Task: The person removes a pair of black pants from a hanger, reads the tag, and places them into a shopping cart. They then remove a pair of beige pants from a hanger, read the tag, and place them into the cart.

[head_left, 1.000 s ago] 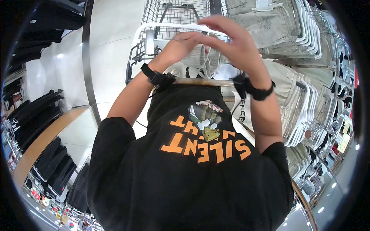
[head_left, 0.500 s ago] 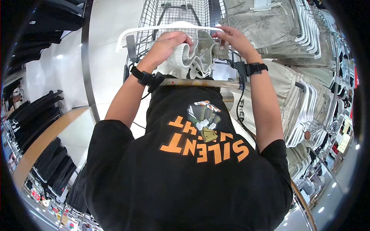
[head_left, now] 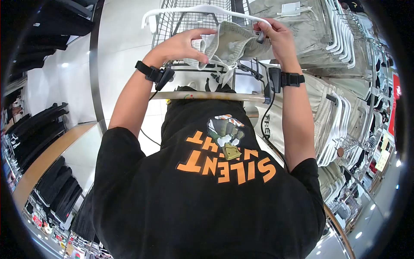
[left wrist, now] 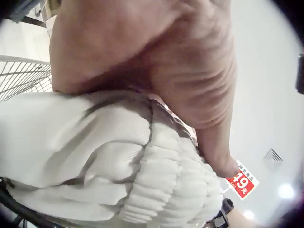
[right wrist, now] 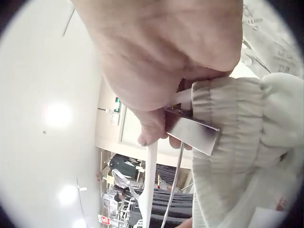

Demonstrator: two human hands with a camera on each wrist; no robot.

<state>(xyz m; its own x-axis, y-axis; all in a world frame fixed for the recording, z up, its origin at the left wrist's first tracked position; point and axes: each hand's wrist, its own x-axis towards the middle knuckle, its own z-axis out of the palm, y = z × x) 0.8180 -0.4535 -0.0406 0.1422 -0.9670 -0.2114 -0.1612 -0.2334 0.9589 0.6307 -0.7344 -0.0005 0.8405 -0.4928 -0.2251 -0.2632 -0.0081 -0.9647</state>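
I hold a white hanger [head_left: 202,8] up over a wire shopping cart [head_left: 172,21]. A beige garment with a ribbed elastic waistband [head_left: 233,43] hangs bunched under it. My left hand [head_left: 183,43] grips the waistband's left part, its fingers curled over the cloth. In the left wrist view the ribbed waistband [left wrist: 95,156] lies under my left hand [left wrist: 142,57]. My right hand [head_left: 276,36] is at the hanger's right end. There, in the right wrist view, my right hand [right wrist: 156,47] pinches a metal clip [right wrist: 192,133] against the waistband [right wrist: 247,142].
A rack of beige garments on white hangers [head_left: 340,116] fills the right side. Dark clothes on shelves [head_left: 39,134] line the left. The cart's handle bar [head_left: 207,96] runs across just in front of my chest, with pale floor [head_left: 120,52] to the left of the cart.
Both hands have lifted the hanger and garment higher and farther out over the cart. My right hand went from above the garment to the clip at the hanger's right end.
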